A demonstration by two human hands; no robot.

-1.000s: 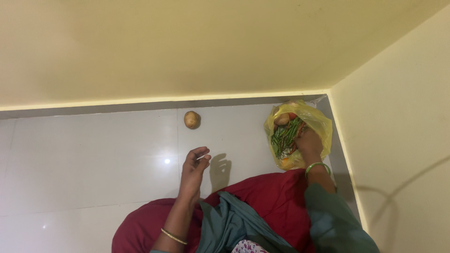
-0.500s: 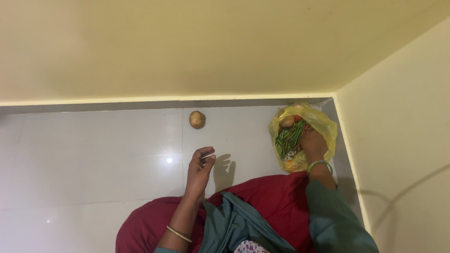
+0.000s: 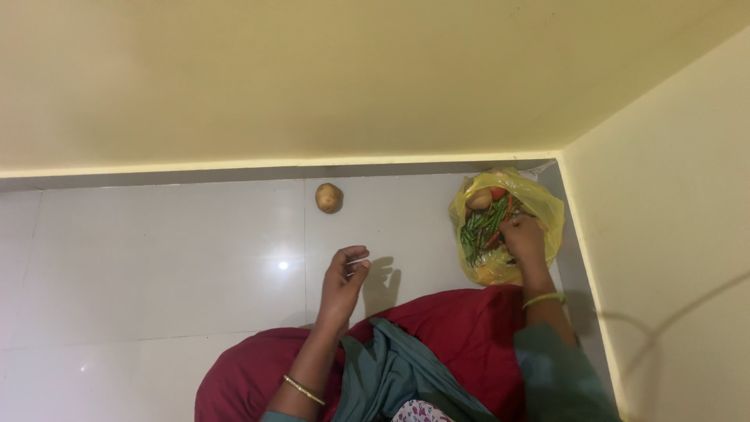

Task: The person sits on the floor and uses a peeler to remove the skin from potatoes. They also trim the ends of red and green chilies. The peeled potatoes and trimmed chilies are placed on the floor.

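Observation:
A yellow plastic bag [image 3: 547,205] lies open in the floor's corner, holding green beans [image 3: 478,227], a red tomato [image 3: 498,193] and a potato [image 3: 479,199]. My right hand [image 3: 523,241] reaches into the bag among the vegetables; its fingers are curled down and what they hold is hidden. My left hand [image 3: 344,281] hovers over the tiles with fingers loosely curled and apart, holding nothing. A lone potato [image 3: 328,198] sits on the floor near the wall, ahead of my left hand.
White glossy floor tiles [image 3: 156,258] stretch to the left. Cream walls [image 3: 656,195] meet in a corner right behind the bag. My red and teal clothing [image 3: 437,344] covers my lap at the bottom.
My right hand has shifted slightly within the bag, wrist drawn back a little. My left hand drifted a bit to the right and stays empty. The potato has not moved.

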